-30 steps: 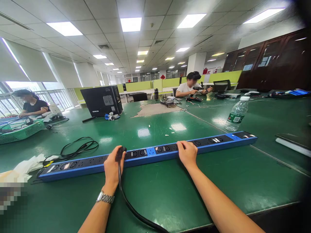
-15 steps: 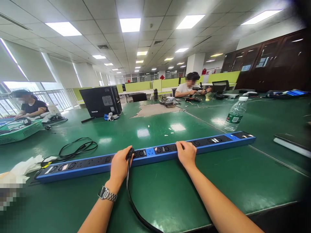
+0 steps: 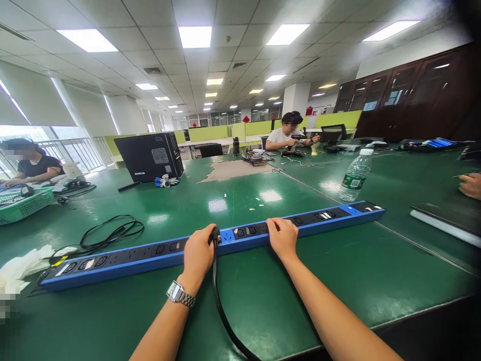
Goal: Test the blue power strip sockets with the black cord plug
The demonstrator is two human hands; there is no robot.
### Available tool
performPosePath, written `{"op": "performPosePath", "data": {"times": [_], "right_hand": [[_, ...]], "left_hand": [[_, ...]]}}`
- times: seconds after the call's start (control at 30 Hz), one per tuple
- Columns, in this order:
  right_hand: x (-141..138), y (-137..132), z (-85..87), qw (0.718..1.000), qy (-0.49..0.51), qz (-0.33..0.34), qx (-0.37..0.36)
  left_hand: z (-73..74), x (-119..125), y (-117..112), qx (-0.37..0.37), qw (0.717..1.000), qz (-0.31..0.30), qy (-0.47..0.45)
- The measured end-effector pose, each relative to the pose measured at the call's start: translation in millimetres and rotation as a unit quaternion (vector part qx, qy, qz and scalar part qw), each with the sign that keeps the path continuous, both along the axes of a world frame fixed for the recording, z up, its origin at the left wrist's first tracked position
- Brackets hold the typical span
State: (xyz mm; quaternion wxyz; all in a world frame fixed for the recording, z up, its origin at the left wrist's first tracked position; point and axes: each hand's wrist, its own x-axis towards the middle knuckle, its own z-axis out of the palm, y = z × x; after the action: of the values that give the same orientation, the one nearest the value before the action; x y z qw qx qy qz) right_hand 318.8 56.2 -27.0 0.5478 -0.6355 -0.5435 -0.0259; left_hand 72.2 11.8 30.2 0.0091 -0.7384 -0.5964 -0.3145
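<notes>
A long blue and black power strip [image 3: 143, 256] lies slantwise across the green table, its right end farther from me. My left hand [image 3: 198, 253] is closed on a black power plug [image 3: 214, 234] at the strip's middle, just left of a blue socket section. Whether the plug sits in a socket is hidden by my fingers. Its thick black cord [image 3: 221, 306] hangs toward me and runs out at the bottom. My right hand [image 3: 282, 238] grips the strip right of the middle, fingers curled over its top.
A water bottle [image 3: 355, 175] stands behind the strip's right end. A coiled thin cable [image 3: 112, 233] and crumpled tissue [image 3: 22, 268] lie at left. Farther back are a black computer case [image 3: 146, 158] and a green basket [image 3: 30, 203]. Two people sit beyond; another person's hand [image 3: 471, 185] shows at right.
My left hand has shifted right along the strip with the plug, from one socket area to beside the blue section. My right hand stays on the strip. Another person's hand has appeared at right.
</notes>
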Motion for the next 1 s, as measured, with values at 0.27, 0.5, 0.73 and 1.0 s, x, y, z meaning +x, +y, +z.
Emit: {"op": "performPosePath", "data": {"times": [0.27,0.5,0.73,1.0], "right_hand": [[-1.0,-1.6,3.4,1.0,0.011,0.003,-0.002],[-1.8,-3.1,4.3,1.0,0.012,0.006,-0.006],[-1.5,-2.3,3.3,1.0,0.017,0.007,0.003],[-1.4,-3.8,4.0,1.0,0.02,0.008,0.001]], "left_hand": [[-1.2,21.0,2.3,-0.01,1.0,-0.015,-0.021],[-7.4,37.1,8.3,-0.002,0.998,-0.021,-0.056],[-8.7,37.6,6.7,-0.014,0.992,0.012,-0.121],[-9.6,34.1,6.9,-0.01,0.992,0.023,-0.121]]}}
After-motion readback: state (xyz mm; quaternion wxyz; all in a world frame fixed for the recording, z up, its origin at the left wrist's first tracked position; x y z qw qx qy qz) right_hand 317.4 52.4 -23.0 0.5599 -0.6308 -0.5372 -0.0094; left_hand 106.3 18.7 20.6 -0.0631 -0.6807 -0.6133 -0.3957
